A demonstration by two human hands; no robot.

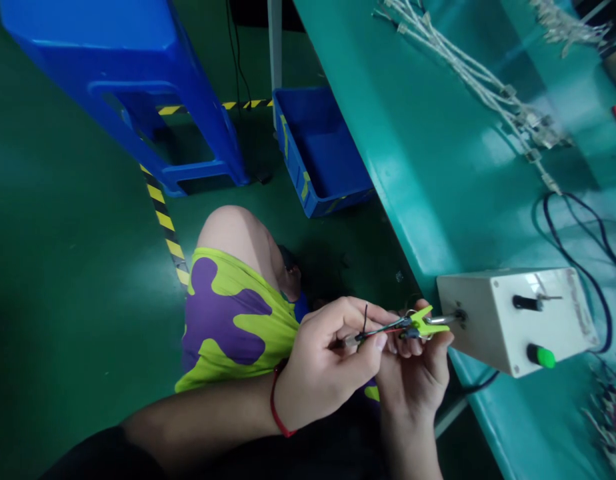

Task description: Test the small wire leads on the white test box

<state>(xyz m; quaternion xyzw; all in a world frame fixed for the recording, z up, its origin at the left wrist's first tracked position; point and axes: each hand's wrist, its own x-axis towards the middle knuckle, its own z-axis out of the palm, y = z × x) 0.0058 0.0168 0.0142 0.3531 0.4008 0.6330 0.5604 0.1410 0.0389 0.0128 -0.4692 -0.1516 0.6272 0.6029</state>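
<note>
My left hand (323, 363), a red cord at its wrist, is closed in a pinch on a thin wire bundle (383, 329) with black, red and greenish strands. One black strand (365, 319) sticks up beside the fingers. The bundle reaches to a yellow-green clip (423, 322) at the end of a metal shaft (447, 319) coming out of a white box (475, 327). Around the clip's two handles my right hand (413, 377) is closed, thumb on one side and fingers on the other. Whether the wire ends sit between the clip's jaws is hidden.
The white box has a black switch (528, 303) and a green knob (541, 356), and stands on a green table (438, 180). Braided cables (468, 70) lie further along it; more wires (611, 417) lie near. A blue bin (308, 180) and blue stool (108, 60) stand on the floor.
</note>
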